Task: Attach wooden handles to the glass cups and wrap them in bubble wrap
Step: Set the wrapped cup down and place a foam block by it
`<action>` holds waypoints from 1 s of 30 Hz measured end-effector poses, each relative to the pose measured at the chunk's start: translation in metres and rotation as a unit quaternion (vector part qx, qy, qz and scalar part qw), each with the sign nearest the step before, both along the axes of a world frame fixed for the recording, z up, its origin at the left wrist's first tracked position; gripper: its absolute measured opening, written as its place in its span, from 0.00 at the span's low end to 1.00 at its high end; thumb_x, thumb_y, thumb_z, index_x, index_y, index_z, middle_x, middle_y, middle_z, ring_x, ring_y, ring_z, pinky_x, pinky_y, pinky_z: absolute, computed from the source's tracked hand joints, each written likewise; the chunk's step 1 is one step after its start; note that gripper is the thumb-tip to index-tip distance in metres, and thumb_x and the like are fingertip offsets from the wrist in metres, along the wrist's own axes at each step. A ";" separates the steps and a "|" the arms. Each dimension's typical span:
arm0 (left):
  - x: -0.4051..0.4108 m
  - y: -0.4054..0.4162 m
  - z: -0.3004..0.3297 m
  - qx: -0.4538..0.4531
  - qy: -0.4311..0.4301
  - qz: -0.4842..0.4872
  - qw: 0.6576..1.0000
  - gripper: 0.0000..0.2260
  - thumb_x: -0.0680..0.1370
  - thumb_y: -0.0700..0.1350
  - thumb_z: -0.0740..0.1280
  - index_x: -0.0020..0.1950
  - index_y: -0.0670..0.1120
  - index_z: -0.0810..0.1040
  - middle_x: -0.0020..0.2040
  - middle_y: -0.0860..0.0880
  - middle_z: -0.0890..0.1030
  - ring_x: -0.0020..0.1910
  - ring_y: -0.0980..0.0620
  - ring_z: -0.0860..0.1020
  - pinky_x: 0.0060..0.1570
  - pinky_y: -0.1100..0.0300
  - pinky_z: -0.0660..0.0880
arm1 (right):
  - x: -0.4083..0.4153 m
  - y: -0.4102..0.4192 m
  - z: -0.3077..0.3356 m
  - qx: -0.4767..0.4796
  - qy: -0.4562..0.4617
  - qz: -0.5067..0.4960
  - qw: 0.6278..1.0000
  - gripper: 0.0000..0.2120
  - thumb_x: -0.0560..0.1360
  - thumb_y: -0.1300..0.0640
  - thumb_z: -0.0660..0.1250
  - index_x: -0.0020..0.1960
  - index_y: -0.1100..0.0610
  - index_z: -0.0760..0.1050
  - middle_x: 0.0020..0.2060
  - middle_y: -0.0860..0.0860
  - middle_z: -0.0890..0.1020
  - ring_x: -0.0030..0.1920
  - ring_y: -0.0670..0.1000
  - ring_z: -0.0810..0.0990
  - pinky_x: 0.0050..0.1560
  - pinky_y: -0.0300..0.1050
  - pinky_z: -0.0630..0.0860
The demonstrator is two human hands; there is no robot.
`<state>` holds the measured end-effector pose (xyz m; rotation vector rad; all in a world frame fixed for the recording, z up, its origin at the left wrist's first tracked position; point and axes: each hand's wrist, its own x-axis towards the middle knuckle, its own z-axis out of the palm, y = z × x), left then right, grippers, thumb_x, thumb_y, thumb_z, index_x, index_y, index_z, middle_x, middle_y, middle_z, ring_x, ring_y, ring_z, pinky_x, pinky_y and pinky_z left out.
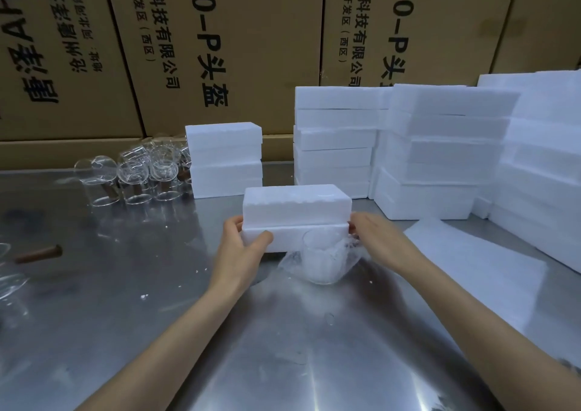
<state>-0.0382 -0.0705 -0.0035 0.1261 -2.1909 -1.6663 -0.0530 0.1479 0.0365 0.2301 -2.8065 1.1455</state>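
Both hands clamp the white foam box (297,219) by its short ends, the left hand (243,247) with thumb curled over the front lower edge and the right hand (377,237) with fingers wrapped round the other end, so the box's long axis runs left to right between them. A glass cup (320,261) in clear wrap stands on the metal table (125,300) touching the box's front face, nearer the right hand. I count one loose wooden handle (39,254) far left, roughly six cups (138,178) at the back left, two foam boxes (224,162) stacked beside them
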 end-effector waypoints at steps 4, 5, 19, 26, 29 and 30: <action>0.008 0.002 -0.004 -0.010 -0.021 -0.012 1.000 0.19 0.74 0.48 0.70 0.59 0.50 0.63 0.50 0.60 0.70 0.44 0.67 0.70 0.35 0.75 0.65 | 0.002 0.009 -0.003 0.012 0.004 -0.031 0.999 0.14 0.77 0.54 0.49 0.39 0.61 0.66 0.43 0.59 0.77 0.42 0.56 0.73 0.42 0.49 0.67; 0.010 0.002 -0.002 -0.007 -0.032 -0.019 0.999 0.23 0.71 0.52 0.71 0.58 0.50 0.62 0.50 0.60 0.70 0.44 0.67 0.70 0.34 0.73 0.65 | 0.001 0.012 -0.003 0.007 0.001 -0.040 0.999 0.16 0.76 0.53 0.49 0.42 0.63 0.68 0.45 0.59 0.79 0.45 0.58 0.76 0.44 0.50 0.69; -0.026 -0.026 0.036 0.022 -0.107 -0.254 0.961 0.52 0.60 0.51 0.78 0.74 0.67 0.50 0.77 0.58 0.50 0.75 0.52 0.55 0.70 0.52 0.53 | 0.008 0.031 0.009 -0.010 -0.235 -0.034 0.971 0.27 0.76 0.33 0.48 0.45 0.54 0.72 0.27 0.49 0.82 0.23 0.47 0.71 0.26 0.35 0.67; -0.028 -0.014 0.016 0.129 -0.003 -0.196 0.972 0.38 0.61 0.44 0.77 0.69 0.55 0.66 0.64 0.51 0.75 0.62 0.50 0.76 0.62 0.54 0.73 | 0.011 0.026 0.005 -0.124 -0.201 0.018 0.972 0.12 0.77 0.47 0.61 0.42 0.54 0.73 0.30 0.49 0.73 0.21 0.45 0.66 0.23 0.35 0.65; -0.029 -0.011 0.018 0.241 0.019 -0.187 0.952 0.40 0.62 0.47 0.76 0.71 0.46 0.65 0.61 0.47 0.77 0.57 0.47 0.77 0.63 0.52 0.71 | 0.012 0.025 0.006 -0.199 -0.203 0.043 0.958 0.11 0.78 0.50 0.62 0.39 0.53 0.68 0.26 0.47 0.69 0.23 0.45 0.63 0.24 0.36 0.63; -0.029 -0.012 0.019 0.265 0.023 -0.192 0.945 0.39 0.61 0.50 0.76 0.70 0.46 0.67 0.57 0.49 0.78 0.53 0.49 0.77 0.59 0.54 0.70 | 0.012 0.025 0.008 -0.222 -0.207 0.050 0.952 0.11 0.78 0.51 0.62 0.39 0.53 0.66 0.25 0.46 0.67 0.23 0.45 0.63 0.24 0.36 0.63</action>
